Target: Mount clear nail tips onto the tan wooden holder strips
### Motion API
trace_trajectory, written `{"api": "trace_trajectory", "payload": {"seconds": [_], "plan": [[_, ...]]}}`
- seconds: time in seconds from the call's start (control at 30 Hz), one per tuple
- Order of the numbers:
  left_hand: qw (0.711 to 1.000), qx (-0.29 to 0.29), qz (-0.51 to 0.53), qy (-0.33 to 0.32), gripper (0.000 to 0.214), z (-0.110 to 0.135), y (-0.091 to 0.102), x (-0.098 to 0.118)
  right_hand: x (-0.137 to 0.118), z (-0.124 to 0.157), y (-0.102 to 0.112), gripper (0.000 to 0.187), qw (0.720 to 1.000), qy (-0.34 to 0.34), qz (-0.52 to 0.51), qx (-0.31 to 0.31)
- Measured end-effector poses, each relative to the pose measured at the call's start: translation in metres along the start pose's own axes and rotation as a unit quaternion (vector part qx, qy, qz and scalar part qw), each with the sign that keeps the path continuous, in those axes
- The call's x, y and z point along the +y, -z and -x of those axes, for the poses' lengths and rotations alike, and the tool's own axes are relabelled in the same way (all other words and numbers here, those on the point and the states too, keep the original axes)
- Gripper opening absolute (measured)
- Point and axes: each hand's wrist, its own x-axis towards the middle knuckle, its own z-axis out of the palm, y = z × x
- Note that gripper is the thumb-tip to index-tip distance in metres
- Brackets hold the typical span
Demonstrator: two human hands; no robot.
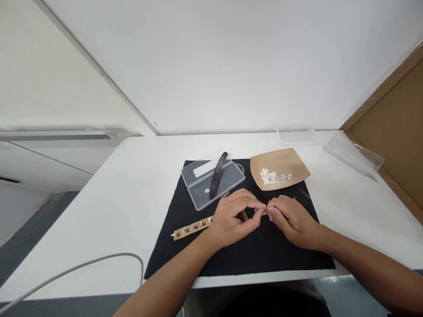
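Currently, a person is bringing both bare hands together above the right half of a black mat (251,259), which is lying along the near edge of a white desk (89,207). The left hand (238,216) is pinching a small piece (265,208) between thumb and forefinger. The right hand (292,222) is also pinching it, thumb pressing against a curled forefinger, the other fingers folding in. The piece is sitting between the two sets of fingertips, right of the mat's middle; it is too small and too covered to make out its shape. A tan strip (193,228) bearing a row of small pegs is lying toward the mat's left edge, its right end disappearing behind the left hand. At the mat's far left corner, a clear plastic box (214,180) is lying open, and a curved black file (218,176) is resting across it. At the mat's far right corner, a brown tray (299,164) is holding a scatter of white bits (270,177). A shallow clear container (297,136) is standing by the desk's far edge, and a clear plastic stand (355,154) is leaning near its far right corner. A pale cable (99,257) is curving over the near left corner.
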Motion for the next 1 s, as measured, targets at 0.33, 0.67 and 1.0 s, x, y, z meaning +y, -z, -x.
{"api": "trace_trajectory", "payload": {"seconds": [0.33,0.67,1.0], "plan": [[1.0,0.0,-0.004,0.016,0.011,-0.0003,-0.0025,-0.0012,-0.0039,-0.0006,-0.0002,0.037,0.999,-0.013,0.045,0.012],[1.0,0.002,-0.016,0.024,0.009,0.0,-0.0031,0.0003,-0.0082,-0.0008,-0.0008,0.038,0.998,-0.024,0.061,0.02],[0.999,0.018,-0.008,0.048,0.012,0.0003,-0.0065,0.0029,-0.0091,-0.0008,-0.0033,0.038,0.998,-0.036,0.052,0.018]]}}
